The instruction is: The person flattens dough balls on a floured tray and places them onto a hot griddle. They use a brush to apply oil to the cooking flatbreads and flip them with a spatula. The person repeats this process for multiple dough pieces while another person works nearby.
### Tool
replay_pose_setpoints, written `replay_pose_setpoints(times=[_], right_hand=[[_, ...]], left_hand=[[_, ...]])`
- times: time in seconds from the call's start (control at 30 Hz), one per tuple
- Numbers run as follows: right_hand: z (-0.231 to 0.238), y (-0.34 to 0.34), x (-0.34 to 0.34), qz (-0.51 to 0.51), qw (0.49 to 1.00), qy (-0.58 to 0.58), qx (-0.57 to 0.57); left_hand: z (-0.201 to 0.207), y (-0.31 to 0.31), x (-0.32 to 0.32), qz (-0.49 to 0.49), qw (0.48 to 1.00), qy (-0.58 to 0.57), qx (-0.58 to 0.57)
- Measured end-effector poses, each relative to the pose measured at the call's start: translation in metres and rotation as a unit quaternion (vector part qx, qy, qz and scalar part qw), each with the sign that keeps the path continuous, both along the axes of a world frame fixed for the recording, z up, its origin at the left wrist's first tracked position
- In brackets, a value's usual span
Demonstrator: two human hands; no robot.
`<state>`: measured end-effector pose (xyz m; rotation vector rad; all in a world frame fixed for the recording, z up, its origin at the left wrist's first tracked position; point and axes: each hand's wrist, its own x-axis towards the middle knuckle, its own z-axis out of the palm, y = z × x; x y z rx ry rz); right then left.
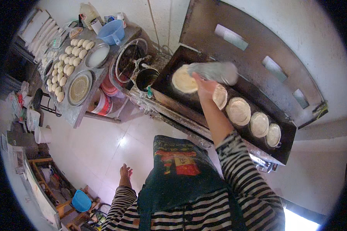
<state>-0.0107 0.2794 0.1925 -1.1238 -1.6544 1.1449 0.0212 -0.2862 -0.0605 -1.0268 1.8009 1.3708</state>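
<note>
5 pale, round flatbreads [238,111], right fingers [197,77] gripping a blurred grey object [223,73], left fingers [129,170] loosely parted

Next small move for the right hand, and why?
Probably steady the grey oblong item beside the leftmost flatbread. The item is motion-blurred, and the right hand overlaps that flatbread's edge in view, though contact is unclear. The left hand hangs well away from the long griddle, so the right works alone there.

Right hand [205,86] at a blurred grey object [221,73], pale flatbreads [239,111] beside it on a griddle [177,102], left hand [126,171] hanging low.
</note>
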Motion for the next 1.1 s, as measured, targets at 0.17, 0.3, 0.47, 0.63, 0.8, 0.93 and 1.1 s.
replay_pose_setpoints(times=[0.17, 0.3, 0.47, 0.63, 0.8, 0.93, 1.1], right_hand=[[0.007, 0.006, 0.020, 0.006, 0.978, 0.190, -0.084], [0.019, 0.060, 0.166, 0.052, 0.964, 0.251, -0.067], [-0.003, 0.182, 0.457, -0.108, 0.989, 0.084, 0.052], [-0.008, 0.253, 0.665, -0.138, 0.916, 0.157, -0.344], [-0.082, 0.302, 0.756, -0.132, 0.856, 0.187, -0.464], [-0.151, 0.339, 0.793, -0.124, 0.798, 0.199, -0.555], [-0.179, 0.361, 0.786, -0.212, 0.849, 0.085, -0.477]], left_hand=[[0.013, 0.005, 0.023, 0.032, 0.999, -0.006, -0.018], [0.025, 0.055, 0.015, -0.008, 0.999, 0.035, -0.002], [0.055, 0.137, 0.009, -0.068, 0.992, 0.108, 0.011], [0.100, 0.183, 0.018, -0.103, 0.984, 0.146, -0.008], [0.142, 0.184, 0.033, -0.102, 0.982, 0.149, -0.054], [0.167, 0.160, 0.049, -0.074, 0.982, 0.150, -0.088], [0.180, 0.127, 0.052, 0.010, 0.987, 0.138, -0.082]])
